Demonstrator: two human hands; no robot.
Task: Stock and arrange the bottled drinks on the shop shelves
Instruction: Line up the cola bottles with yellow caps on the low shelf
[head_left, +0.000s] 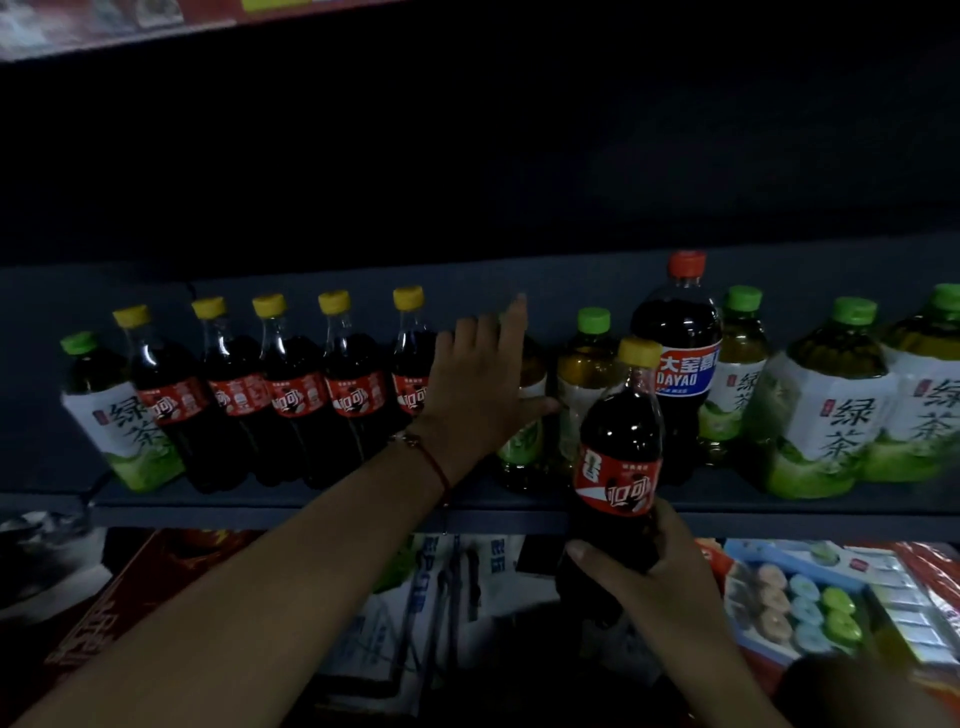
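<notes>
Dark grey metal makes up the shelf (322, 512) that both hands work at. The left hand (475, 384) is spread, fingers pointing up and thumb stretched to the right, its palm against a green tea bottle (524, 415) mostly hidden behind it. Just left of that hand stand five cola bottles (296, 395) with yellow caps and red labels, side by side, and at the far end of the row another green tea bottle (122, 415) leans slightly. A red cord bracelet (431, 460) circles the left wrist.

The right hand (649, 577) grips the lower part of a sixth cola bottle (618, 457), held upright in front of the shelf edge (its base hangs below the shelf board). Behind and above that hand are a green-capped tea bottle (587, 364) and a taller dark bottle with a blue DAYAO label (680, 358); further right, more green tea bottles (826, 405) crowd together.
</notes>
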